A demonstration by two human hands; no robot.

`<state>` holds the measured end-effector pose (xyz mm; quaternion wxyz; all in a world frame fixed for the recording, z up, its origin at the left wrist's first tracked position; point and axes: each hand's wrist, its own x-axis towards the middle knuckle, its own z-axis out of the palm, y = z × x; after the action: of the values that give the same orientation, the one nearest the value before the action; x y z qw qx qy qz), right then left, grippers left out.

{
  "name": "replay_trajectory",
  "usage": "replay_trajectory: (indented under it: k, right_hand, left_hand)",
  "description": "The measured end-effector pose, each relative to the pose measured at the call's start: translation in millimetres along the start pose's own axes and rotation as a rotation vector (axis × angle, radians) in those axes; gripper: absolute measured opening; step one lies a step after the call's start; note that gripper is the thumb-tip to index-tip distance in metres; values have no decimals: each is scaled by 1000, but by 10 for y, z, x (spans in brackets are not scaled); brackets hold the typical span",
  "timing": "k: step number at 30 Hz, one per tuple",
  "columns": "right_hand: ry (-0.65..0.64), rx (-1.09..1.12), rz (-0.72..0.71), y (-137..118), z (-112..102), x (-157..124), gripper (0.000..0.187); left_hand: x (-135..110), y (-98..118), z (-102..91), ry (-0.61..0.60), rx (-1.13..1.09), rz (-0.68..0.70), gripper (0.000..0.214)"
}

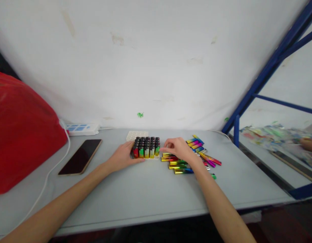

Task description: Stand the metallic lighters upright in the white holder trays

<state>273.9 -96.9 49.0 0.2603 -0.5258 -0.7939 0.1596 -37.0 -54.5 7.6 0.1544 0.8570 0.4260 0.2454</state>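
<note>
Several black-topped lighters (147,148) stand upright in close rows in a pale low tray (153,158) near the back middle of the table. My left hand (125,156) grips the left side of this block, thumb along the front and fingers behind. At its right side hovers my right hand (177,147), fingers bent, thumb and forefinger curved with a gap between them; I see nothing held there. Beneath and beyond that hand lie several loose shiny pieces (180,171) in gold, green, blue, red and purple, slim and lighter-sized.
A white tray with small holes (137,135) lies behind the lighters. To the left are a phone (80,157), a power strip (82,129), a white cable (48,172) and a red bag (24,135). A blue metal frame (262,74) rises at right; beyond it a person's hand (310,144) shows beside clear plastic.
</note>
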Motion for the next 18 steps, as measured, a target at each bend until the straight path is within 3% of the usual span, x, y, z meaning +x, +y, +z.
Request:
replay_trajectory:
  k: [2,6,13,16,18]
  right_hand:
    - [-5,70,-34,139,-121,-52,32]
    - [-72,17,50,406,-277,-140,14]
    - [-166,-13,0,470,-194,-135,7]
    - [-125,-16,-11,434,-204,-140,7]
    - [-18,37,-7,413,-218,-139,10]
  left_hand:
    - [3,4,-4,-9,13,-3,75]
    - [9,28,-18,-19,39,-22,71]
    - [8,26,-17,-34,22,-7,75]
    - [8,-4,-14,-26,22,4,80]
    - [10,-17,-16,-27,27,7,78]
